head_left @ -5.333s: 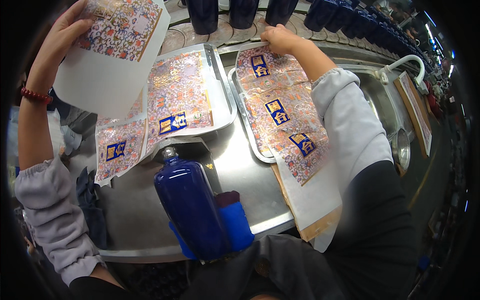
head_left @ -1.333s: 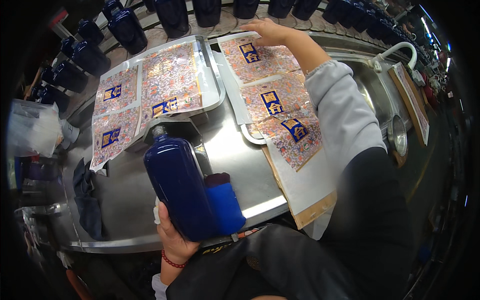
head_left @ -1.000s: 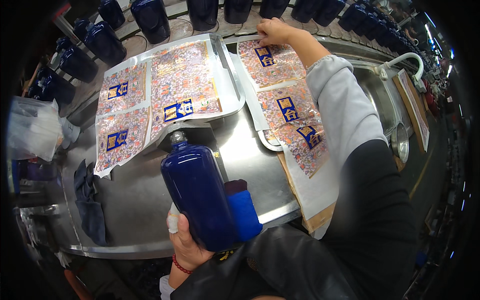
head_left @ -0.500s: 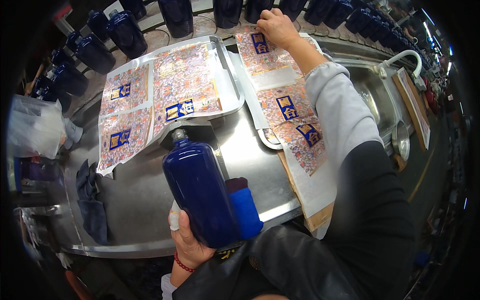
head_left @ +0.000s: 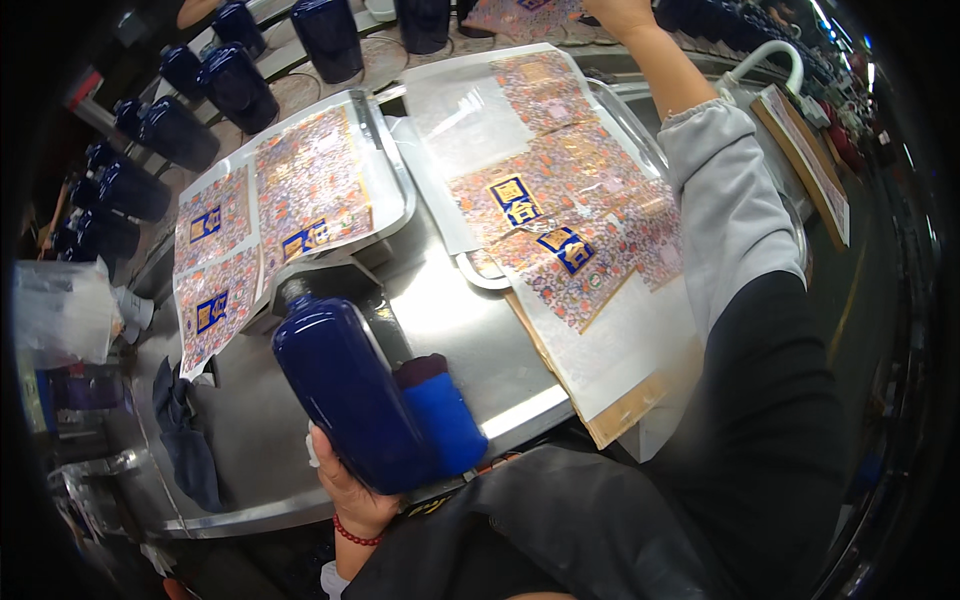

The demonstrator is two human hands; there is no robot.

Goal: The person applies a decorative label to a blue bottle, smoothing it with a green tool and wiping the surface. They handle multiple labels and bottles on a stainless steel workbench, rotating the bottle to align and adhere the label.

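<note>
My left hand (head_left: 352, 492), wearing a red bead bracelet, is closed around the lower part of a glossy dark blue bottle (head_left: 345, 385). The bottle leans with its neck away from me, beside a bright blue cloth pad (head_left: 445, 420). At the top edge, my right hand (head_left: 618, 14) is partly cut off; from its fingers hangs a floral patterned decal (head_left: 520, 17). Below that arm, white backing sheets (head_left: 440, 110) with more floral decals (head_left: 550, 165) overlap on a tray and a board. Another tray (head_left: 405, 190) carries a decal sheet (head_left: 315, 165) on the left.
Several dark blue bottles (head_left: 328, 40) stand along a conveyor at the back. A dark cloth (head_left: 185, 440) and a plastic bag (head_left: 65, 310) are at the left of the steel table (head_left: 260, 430). A white tap (head_left: 770, 55) and a framed board (head_left: 800, 150) are at the right.
My right hand has lifted the decal off its sheet, baring white backing, and moved up and right. My left hand still holds the bottle; the whole view has shifted.
</note>
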